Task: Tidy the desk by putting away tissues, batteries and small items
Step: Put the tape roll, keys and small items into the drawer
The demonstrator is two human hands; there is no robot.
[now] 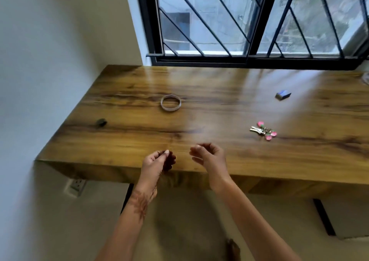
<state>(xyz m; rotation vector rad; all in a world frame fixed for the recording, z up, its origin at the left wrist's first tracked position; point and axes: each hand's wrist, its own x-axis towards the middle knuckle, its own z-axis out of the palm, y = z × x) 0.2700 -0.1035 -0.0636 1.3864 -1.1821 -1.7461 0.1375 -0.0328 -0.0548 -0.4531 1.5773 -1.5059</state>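
Our two bare forearms reach forward over the near edge of a wooden desk (199, 100) set under a barred window (249, 21). Our left hand (158, 160) hovers above the desk's near edge, fingers curled inward and thumb pressed to the fingertips; something dark shows between them, but we cannot tell if it is an object or shadow. A reddish-brown pattern marks the left forearm. Our right hand (207, 154) hovers just right of the left, the two apart, its fingers loosely curled toward the palm; it appears to hold nothing.

The small items lie scattered on the desk, all well apart from each other and from our hands. A ring band (171, 102) lies flat, far and slightly left of centre. A small dark object (101, 122), too blurred to identify, sits near the left edge. A small blue and grey box (282, 95) lies far right; any label is unreadable. A bunch of keys (263, 130) with pink charms lies to the right, nearer us than the box.

A wall socket (76, 185) sits below the desk's left corner.
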